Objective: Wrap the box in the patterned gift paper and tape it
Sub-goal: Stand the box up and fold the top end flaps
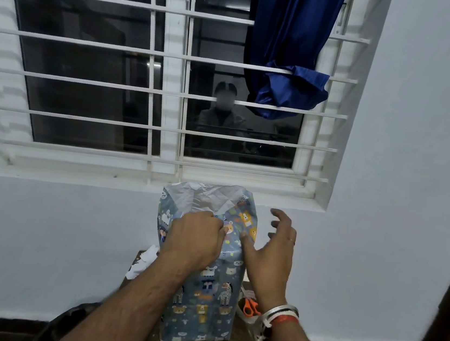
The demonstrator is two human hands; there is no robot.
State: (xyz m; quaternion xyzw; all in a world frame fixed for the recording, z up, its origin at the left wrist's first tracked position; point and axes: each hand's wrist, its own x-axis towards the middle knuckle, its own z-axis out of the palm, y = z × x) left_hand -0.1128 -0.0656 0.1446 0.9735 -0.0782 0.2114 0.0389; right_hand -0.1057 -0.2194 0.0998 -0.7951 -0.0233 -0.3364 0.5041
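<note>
Left hand (195, 237) pinches a fold of patterned paper (246, 218) atop the upright box (201, 303), lower centre of frame. Right hand (275, 250) is spread wide, holding nothing, thumb touching the paper.

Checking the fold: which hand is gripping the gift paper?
The left hand, fingers curled on the folded gift paper near its top; the right hand, with wristbands, is spread open.

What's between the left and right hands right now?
In the head view, only a strip of the patterned gift paper, high on the wrapped front face. The left hand grips its fold; the right hand is spread, thumb near the paper.
</note>
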